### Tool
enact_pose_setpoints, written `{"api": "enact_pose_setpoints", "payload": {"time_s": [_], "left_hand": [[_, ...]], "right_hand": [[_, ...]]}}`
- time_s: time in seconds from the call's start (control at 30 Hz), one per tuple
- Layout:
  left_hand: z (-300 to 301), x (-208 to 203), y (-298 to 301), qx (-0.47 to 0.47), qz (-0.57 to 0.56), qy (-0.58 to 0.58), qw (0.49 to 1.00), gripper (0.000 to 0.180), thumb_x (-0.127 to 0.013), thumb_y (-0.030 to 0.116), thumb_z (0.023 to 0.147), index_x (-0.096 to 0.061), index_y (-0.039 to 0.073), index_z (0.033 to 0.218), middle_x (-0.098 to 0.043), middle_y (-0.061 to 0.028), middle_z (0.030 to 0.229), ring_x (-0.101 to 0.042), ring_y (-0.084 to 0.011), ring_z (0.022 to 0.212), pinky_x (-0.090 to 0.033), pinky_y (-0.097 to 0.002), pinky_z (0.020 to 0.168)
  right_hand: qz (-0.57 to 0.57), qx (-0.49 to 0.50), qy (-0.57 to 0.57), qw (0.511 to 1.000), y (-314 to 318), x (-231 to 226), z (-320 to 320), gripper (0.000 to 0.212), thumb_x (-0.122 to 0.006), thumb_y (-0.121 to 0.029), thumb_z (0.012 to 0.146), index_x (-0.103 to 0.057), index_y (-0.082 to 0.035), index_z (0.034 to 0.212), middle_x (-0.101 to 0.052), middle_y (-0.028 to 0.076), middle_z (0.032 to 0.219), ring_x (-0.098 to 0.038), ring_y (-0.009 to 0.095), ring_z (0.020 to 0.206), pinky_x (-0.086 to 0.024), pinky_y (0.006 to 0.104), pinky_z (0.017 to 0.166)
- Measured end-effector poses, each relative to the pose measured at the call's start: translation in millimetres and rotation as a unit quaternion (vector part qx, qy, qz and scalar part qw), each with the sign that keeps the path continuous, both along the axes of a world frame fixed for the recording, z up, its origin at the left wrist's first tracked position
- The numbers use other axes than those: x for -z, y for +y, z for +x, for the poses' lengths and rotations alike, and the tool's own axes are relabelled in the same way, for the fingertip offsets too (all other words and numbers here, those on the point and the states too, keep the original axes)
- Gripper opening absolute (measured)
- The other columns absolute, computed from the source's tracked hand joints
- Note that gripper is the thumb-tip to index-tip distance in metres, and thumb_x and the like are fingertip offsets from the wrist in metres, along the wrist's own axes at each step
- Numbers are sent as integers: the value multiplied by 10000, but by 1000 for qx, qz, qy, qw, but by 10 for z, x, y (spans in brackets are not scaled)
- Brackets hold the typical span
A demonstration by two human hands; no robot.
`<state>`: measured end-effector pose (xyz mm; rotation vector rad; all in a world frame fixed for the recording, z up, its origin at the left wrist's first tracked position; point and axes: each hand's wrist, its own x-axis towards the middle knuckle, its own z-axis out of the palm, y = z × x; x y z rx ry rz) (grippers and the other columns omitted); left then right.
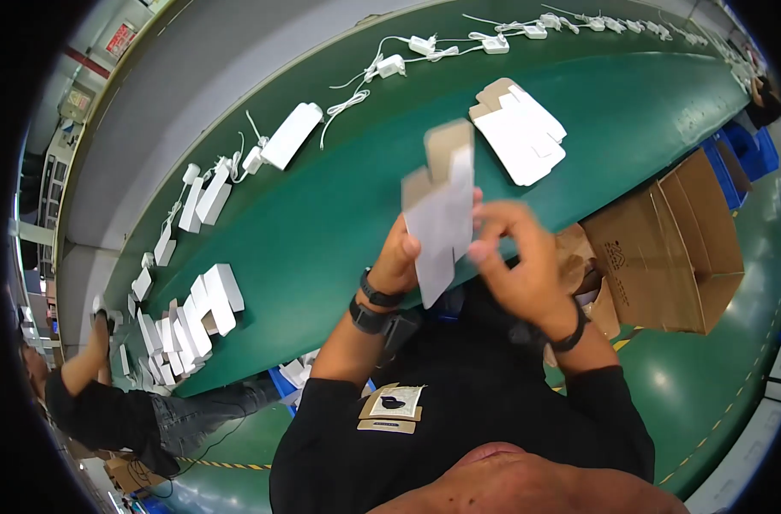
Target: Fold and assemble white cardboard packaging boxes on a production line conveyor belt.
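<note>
My left hand [394,259] grips a partly unfolded white carton [442,227] with brown inner flaps, held upright above the near edge of the green table [322,201]. Its thumb lies on the carton's left side, and fingertips show at the right edge. Close to that right edge is my right hand [527,265], slightly blurred, its thumb and forefinger curved and apart with nothing seen between them. Beyond the carton, to the right, a stack of flat white cartons [519,133] lies on the table.
White power adapters with cables [392,66] line the far side. A closed white box [293,135] lies near them. Several white boxes [206,300] stand at the left, near another person [107,411]. An open brown cardboard box [664,248] is at my right.
</note>
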<state>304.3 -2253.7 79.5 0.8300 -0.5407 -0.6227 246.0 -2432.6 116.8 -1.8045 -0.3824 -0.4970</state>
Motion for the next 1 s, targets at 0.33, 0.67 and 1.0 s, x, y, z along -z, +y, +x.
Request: {"api": "enact_pose_setpoints", "payload": {"time_s": [0.33, 0.67, 1.0], "left_hand": [[-751, -138, 650, -135, 132, -21, 982, 813, -706, 279, 905, -228, 68, 1527, -504, -145, 1375, -492, -215, 1274, -383, -361, 1068], [-719, -157, 1117, -199, 91, -36, 975, 472, -546, 246, 1012, -322, 119, 1408, -568, -116, 1194, -579, -168, 1065, -478, -331, 922], [-841, -74, 958, -302, 96, -58, 947, 673, -588, 162, 988, -118, 128, 1468, -546, -222, 1285, -590, -248, 1118, -488, -367, 927]], "right_hand": [[-59, -273, 224, 934, -20, -224, 97, 360, -768, -173, 832, -587, -1, 1091, -634, 78, 958, -609, 119, 776, -494, 263, 708], [95, -293, 130, 943, 728, 118, 256, 334, -679, -71, 893, -597, 12, 1207, -576, 179, 1288, -636, 250, 1080, -515, 347, 915], [59, -210, -64, 974, 874, 61, 202, 133, -666, -70, 898, -698, 30, 979, -684, 161, 1115, -663, 286, 1075, -524, 379, 913]]}}
